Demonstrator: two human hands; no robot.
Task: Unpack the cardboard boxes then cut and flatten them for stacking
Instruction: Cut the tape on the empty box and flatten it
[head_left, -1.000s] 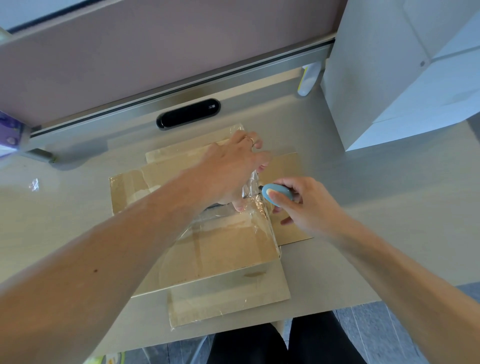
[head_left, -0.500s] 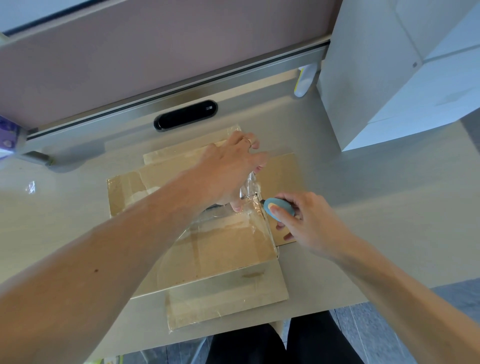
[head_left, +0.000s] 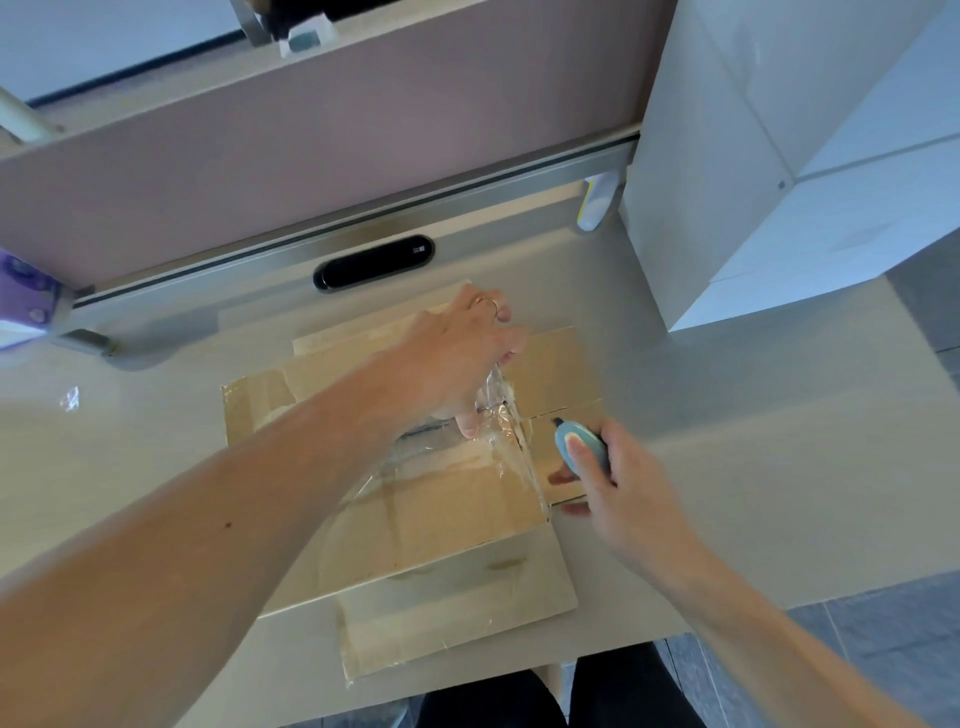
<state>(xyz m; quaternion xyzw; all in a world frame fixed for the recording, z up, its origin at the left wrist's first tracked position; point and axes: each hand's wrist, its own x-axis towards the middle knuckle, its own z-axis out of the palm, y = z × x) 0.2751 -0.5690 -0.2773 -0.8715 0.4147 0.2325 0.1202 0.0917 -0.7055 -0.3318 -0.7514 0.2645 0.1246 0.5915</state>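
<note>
**Pale desk (head_left: 727, 467), one cardboard box (head_left: 441, 519)**

It lies opened flat. The left hand (head_left: 457, 358) pinches clear tape (head_left: 498, 410) raised at the box's right edge. Just right of that edge, the right hand (head_left: 618, 483) grips one blue cutter (head_left: 576, 441), tip pointing away.

Bright, even daylight with soft shadows, glare on the plastic film (head_left: 501, 410), wide-angle bending at edges.

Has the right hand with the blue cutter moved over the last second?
Yes. The right hand has drawn the blue cutter toward the person along the cardboard box's right edge, nearer its near right corner.
</note>
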